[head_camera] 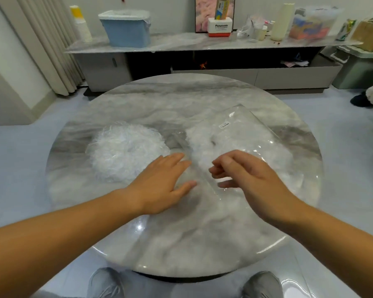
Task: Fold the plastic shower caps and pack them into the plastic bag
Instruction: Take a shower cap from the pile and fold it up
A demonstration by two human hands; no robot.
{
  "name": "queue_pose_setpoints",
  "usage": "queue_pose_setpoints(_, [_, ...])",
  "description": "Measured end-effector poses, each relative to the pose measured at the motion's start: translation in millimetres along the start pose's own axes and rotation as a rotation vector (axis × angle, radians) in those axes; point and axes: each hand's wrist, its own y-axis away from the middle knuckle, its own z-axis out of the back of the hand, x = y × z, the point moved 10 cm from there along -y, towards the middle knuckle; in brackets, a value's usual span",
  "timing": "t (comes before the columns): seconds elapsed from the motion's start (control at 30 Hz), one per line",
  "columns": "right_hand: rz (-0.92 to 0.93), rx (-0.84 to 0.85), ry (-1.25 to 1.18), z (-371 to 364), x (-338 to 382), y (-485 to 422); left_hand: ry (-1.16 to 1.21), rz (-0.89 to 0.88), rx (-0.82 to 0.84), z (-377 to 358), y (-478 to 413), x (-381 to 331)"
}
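**Greys and whites on your table**

Your table [181, 100] is glossy marble, with grey and white cloudy veins. On it, the heap of shower caps [127, 151] is frosty white, and the plastic bag [246, 134] is clear with a small white label [224, 125] printed in black. Behind, you see a pale blue bin [128, 33] with a white lid and a white box [220, 29] with a red base. Your shoes [106, 282] are grey.

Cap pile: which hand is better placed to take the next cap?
Left, probably. The left hand, fingers straight, sits at the right edge of the pile. The right hand, curled, hovers over the bag, farther from the pile.
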Motion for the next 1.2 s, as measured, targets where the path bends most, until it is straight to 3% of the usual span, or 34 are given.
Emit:
queue_pose_setpoints(0.1, [-0.084, 0.274, 0.256, -52, -17, 4, -0.054, 0.161, -0.065, 1, 24, 51])
queue_pose_setpoints(0.2, [-0.081, 0.379, 0.459, -85, -30, -4, -0.087, 0.262, -0.102, 3, 47, 99])
queue_pose_setpoints(0.4, [-0.094, 0.239, 0.606, -83, -57, -37, -0.108, 0.23, 0.034, -6, 46, 137])
queue_pose_setpoints(0.53, [-0.048, 0.174, 0.683, -70, -61, -54, -0.113, 0.213, -0.059, 5, 41, 140])
queue_pose_setpoints(0.73, [0.044, 0.103, 0.596, -63, -45, -63, -0.06, 0.146, -0.151, 25, 57, 112])
queue_pose_setpoints(1.0, [0.394, 0.185, 0.624, -79, -12, -20, -0.014, -0.159, -0.007, -19, 93, 21])
queue_pose_setpoints(1.2, [0.309, 0.406, 0.664, -87, -47, -3, 0.114, -0.261, 0.1, -47, 89, 13])
